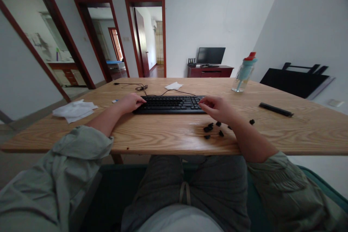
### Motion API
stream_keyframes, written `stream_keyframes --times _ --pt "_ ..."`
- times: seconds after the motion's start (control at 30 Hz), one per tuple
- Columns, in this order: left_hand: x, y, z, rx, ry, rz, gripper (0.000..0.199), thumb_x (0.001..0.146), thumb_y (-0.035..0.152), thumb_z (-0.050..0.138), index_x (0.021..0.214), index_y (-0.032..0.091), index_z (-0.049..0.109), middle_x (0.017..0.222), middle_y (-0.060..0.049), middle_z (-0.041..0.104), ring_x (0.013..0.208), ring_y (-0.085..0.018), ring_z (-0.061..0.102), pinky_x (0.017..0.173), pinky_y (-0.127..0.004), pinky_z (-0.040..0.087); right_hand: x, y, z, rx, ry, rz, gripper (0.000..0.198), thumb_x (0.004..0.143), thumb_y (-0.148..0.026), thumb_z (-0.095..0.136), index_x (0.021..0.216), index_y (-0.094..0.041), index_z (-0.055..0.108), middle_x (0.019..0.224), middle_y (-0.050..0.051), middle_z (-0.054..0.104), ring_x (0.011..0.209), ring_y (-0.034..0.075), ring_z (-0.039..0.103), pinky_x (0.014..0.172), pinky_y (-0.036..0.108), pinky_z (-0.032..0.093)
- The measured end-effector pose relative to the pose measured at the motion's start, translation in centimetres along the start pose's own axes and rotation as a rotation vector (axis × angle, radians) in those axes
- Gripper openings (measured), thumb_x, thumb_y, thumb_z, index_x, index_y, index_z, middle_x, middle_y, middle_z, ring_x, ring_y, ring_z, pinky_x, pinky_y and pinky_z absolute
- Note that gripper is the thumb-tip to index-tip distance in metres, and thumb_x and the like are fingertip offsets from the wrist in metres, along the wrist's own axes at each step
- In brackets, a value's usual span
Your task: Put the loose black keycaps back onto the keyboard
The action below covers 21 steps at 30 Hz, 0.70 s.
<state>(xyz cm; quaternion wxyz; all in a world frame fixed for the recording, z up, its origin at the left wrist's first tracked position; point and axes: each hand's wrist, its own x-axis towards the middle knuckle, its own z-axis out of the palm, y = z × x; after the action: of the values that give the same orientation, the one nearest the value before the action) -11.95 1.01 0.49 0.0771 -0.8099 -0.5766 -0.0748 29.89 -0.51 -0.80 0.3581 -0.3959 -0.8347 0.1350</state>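
Note:
A black keyboard [170, 103] lies across the middle of the wooden table [299, 130]. My left hand [131, 102] rests on the keyboard's left end, fingers curled over its edge. My right hand [214, 107] is at the keyboard's right end with the fingertips pinched together on the keys; whether a keycap is between them is too small to tell. Several loose black keycaps [213, 129] lie on the table just in front of my right wrist, and one more keycap [252, 121] sits further right.
A crumpled white cloth [74, 110] lies at the left, a small white tissue [173, 86] behind the keyboard beside its cable [140, 87]. A water bottle [244, 72] stands back right. A long black bar [275, 109] lies at the right.

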Motion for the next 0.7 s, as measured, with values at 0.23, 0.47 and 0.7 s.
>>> stream_keyframes --times 0.23,0.47,0.7 --pt "-0.1 0.0 0.3 -0.028 0.044 0.041 0.038 0.091 0.032 0.050 0.115 0.019 0.076 0.116 -0.010 0.073 0.111 -0.026 0.063 0.106 -0.038 0.045 0.0 0.1 0.0 -0.024 0.005 -0.003 0.032 0.087 -0.043 0.056 0.091 -0.016 0.071 0.069 0.004 0.062 0.061 0.014 0.049 0.058 0.028 0.036" --pt "0.1 -0.2 1.1 0.042 0.062 -0.003 0.039 0.094 0.034 0.047 0.116 0.021 0.076 0.113 -0.009 0.074 0.106 -0.025 0.065 0.100 -0.036 0.048 0.0 0.0 0.0 -0.062 -0.004 -0.001 0.030 0.088 -0.042 0.056 0.089 -0.017 0.071 0.070 0.004 0.063 0.062 0.014 0.049 0.059 0.029 0.036" --pt "0.2 0.5 0.8 0.099 0.035 -0.019 0.039 0.093 0.029 0.047 0.116 0.020 0.076 0.114 -0.009 0.073 0.108 -0.026 0.064 0.101 -0.036 0.048 0.0 0.3 0.2 -0.063 -0.006 -0.006 0.030 0.088 -0.043 0.055 0.088 -0.017 0.071 0.070 0.004 0.063 0.061 0.014 0.049 0.058 0.029 0.035"
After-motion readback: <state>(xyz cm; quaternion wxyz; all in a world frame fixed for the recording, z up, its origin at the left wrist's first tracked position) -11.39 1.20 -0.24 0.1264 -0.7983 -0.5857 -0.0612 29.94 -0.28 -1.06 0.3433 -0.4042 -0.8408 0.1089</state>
